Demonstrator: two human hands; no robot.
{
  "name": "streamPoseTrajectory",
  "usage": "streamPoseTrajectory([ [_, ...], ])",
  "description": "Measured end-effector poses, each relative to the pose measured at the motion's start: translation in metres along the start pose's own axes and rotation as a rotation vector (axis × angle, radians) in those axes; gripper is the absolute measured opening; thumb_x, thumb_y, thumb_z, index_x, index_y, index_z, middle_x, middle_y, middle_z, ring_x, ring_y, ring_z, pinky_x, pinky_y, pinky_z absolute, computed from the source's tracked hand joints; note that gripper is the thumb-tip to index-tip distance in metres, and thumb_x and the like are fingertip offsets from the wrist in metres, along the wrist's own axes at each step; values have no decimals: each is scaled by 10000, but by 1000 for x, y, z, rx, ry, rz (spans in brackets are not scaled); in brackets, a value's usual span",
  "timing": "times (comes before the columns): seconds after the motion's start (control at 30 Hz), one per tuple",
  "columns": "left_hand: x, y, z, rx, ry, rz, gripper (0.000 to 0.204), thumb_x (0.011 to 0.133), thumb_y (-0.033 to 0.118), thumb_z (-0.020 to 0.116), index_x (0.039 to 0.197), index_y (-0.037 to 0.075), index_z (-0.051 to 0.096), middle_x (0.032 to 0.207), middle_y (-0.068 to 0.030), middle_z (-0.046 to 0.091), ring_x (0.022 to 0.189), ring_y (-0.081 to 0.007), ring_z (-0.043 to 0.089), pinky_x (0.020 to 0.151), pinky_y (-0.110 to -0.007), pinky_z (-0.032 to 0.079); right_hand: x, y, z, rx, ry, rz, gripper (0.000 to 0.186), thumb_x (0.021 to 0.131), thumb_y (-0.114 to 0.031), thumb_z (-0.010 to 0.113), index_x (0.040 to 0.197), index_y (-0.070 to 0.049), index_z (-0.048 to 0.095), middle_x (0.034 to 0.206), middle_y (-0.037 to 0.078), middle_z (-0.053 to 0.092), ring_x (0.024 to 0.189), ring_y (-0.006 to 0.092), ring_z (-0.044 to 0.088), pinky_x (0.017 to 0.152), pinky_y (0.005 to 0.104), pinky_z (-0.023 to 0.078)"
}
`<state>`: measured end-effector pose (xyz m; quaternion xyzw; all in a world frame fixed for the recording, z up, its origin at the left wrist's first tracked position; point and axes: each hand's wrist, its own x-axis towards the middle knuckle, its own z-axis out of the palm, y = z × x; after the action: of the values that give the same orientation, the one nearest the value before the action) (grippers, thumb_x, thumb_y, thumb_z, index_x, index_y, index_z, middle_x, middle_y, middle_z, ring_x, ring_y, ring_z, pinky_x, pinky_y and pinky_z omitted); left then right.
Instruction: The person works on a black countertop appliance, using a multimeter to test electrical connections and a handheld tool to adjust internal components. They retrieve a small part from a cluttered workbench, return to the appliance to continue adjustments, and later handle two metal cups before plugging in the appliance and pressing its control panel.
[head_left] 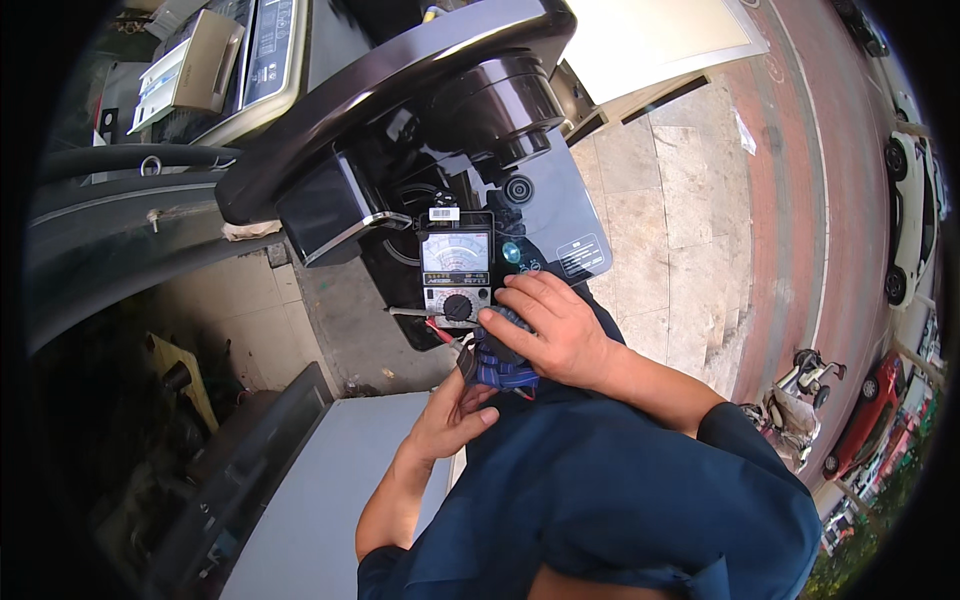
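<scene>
An analog multimeter (456, 255) with a dial face and a black selector knob rests on the glossy black range hood (400, 190). My right hand (562, 325) is beside its lower right corner, fingers and thumb bent around a dark object I cannot make out. Below the meter is a blue striped bundle (506, 368), which looks like cloth. My left hand (450, 415) is closed at its left edge, fingertips partly hidden. A thin metal rod (410, 312) lies across the meter's lower part. A red test probe (440, 332) sticks out between the meter and my left hand.
A grey-white panel (320, 490) stands at the lower left. Boxed goods (190, 75) sit at the upper left, and a white-topped table (660, 45) at the upper right. Right of the paved walk (640, 200) run a road, parked cars (900, 220) and a scooter (795, 400).
</scene>
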<state>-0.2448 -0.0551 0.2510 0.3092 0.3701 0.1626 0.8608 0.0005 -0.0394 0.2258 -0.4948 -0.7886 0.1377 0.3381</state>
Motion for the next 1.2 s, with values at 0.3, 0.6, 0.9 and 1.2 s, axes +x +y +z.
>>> streamPoseTrajectory([
  [0.3,-19,-93,46,-351,623,312,673,959,351,776,1468,62,443,1363,-38,561,1240,-163,556,1045,-358,479,6,-35,32,317,-122,-376,518,832,-174,661,1339,-80,615,1073,136,641,1076,311,614,950,464,513],
  [0.6,-116,-155,96,-448,1034,539,665,943,618,672,1280,52,582,989,-74,667,512,-129,483,532,-336,474,47,5,37,468,-645,-415,1057,628,-209,933,1535,-61,409,1526,210,448,1474,408,384,1214,521,349],
  [0.9,-188,-173,61,-386,1190,682,612,980,518,683,1300,14,546,966,-116,645,476,-115,477,487,-312,491,84,65,121,-339,-747,-803,782,887,-30,628,1596,-224,360,1613,200,381,1525,370,338,1268,554,232],
  [1.2,-255,-172,-72,-475,1072,747,612,954,408,749,1348,8,504,972,-150,636,497,-129,511,490,-327,523,99,-25,122,-238,-914,-581,988,687,-84,802,1574,-202,384,1415,257,478,1401,440,433,1236,636,237],
])
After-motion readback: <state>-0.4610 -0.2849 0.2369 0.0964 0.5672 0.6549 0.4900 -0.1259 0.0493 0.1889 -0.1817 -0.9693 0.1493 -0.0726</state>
